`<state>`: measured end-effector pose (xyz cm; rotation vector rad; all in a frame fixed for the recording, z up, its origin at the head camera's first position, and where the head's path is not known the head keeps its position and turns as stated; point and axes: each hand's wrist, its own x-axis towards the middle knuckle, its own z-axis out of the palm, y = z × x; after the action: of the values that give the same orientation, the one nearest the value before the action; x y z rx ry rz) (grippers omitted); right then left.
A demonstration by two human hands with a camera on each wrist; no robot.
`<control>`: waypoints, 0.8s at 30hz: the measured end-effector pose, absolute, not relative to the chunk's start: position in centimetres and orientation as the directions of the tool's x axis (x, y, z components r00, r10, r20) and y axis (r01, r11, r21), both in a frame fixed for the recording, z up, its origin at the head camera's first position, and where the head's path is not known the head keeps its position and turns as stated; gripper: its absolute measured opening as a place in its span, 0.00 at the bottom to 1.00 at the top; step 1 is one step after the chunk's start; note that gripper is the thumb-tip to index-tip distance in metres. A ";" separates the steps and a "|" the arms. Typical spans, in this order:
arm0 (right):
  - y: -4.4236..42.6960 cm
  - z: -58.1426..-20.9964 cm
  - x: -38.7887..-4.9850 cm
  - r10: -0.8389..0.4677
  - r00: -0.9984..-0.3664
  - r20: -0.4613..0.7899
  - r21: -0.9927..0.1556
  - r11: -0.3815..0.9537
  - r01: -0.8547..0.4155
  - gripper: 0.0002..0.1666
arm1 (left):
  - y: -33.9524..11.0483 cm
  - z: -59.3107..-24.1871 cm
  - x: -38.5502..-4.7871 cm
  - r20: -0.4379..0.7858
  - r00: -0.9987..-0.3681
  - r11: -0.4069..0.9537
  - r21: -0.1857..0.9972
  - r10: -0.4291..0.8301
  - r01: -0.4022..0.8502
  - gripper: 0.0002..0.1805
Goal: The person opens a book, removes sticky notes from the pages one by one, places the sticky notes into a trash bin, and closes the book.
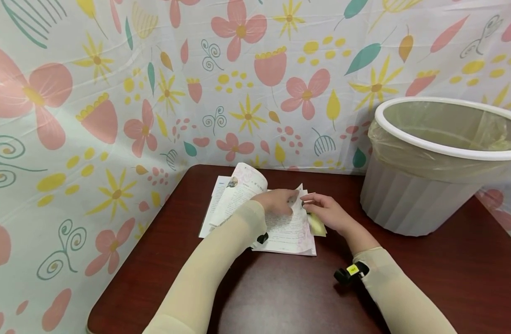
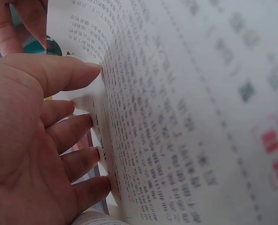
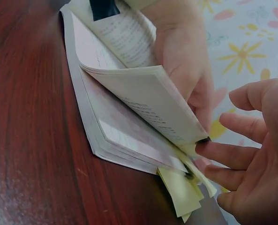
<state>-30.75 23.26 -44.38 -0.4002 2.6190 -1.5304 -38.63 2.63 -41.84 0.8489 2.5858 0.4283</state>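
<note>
An open book (image 1: 286,234) with printed pages lies on the table, its left pages curling upward. My left hand (image 1: 276,202) reaches over it; in the left wrist view, the thumb and fingertips touch a raised page (image 2: 153,126), fingers slightly bent. My right hand (image 1: 328,213) is at the book's right edge with its fingers spread and relaxed. In the right wrist view, one of its fingertips meets the corner of a lifted bunch of pages (image 3: 134,89), beside a small dark tab (image 3: 203,140). Yellow sticky notes (image 3: 182,190) stick out below those fingers.
A pale ribbed bin (image 1: 405,199) with a clear liner stands on the right of the dark red-brown table (image 1: 163,269). Behind the table hangs a floral cloth (image 1: 247,93). Black devices are strapped to both wrists, one with a yellow label (image 1: 352,269).
</note>
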 end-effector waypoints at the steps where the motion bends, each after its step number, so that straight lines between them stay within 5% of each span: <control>1: 23.1 -44.3 -30.7 -0.276 -0.959 0.071 -0.858 0.473 -0.199 0.25 | 2.6 -41.8 -38.6 -0.259 -0.742 0.767 0.404 0.619 0.498 0.44; 8: 22.0 -44.7 -30.4 -0.390 -0.916 0.095 -0.784 0.538 -0.310 0.25 | 2.6 -42.1 -38.8 -0.245 -0.744 0.760 0.419 0.622 0.497 0.46; 24: 22.1 -45.0 -30.6 -0.390 -0.918 0.078 -0.790 0.537 -0.295 0.25 | 2.6 -42.1 -39.2 -0.223 -0.727 0.729 0.455 0.649 0.511 0.38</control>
<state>-30.59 22.13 -45.02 -0.5944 2.6587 -1.3351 -39.15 2.61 -42.09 0.8969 2.5640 0.5186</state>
